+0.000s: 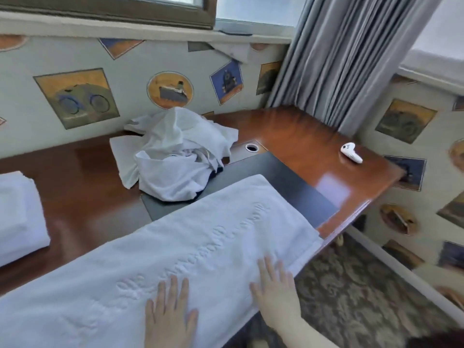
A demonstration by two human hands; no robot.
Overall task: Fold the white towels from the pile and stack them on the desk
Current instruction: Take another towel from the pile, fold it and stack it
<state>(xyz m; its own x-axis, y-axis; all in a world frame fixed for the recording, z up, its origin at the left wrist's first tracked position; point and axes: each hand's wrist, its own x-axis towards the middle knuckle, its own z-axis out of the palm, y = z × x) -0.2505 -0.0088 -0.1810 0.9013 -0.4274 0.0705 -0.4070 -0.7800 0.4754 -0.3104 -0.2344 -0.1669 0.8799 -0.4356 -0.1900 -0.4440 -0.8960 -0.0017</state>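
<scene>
A long white towel [175, 252] lies spread flat along the front of the wooden desk [296, 131], folded lengthwise, with embossed lettering on top. My left hand [170, 315] rests flat on its near edge, fingers straight. My right hand [276, 290] lies flat on the towel a little to the right, fingers spread. Behind, a crumpled pile of white towels [175, 154] sits against the wall. A stack of folded white towels [17, 214] stands at the left edge of the desk.
A white controller [351, 152] lies at the desk's far right. A dark desk mat [288, 182] and a round cable hole [251, 147] sit mid-desk. Grey curtains [351, 54] hang at the corner. Patterned carpet [364, 297] lies beyond the desk's right edge.
</scene>
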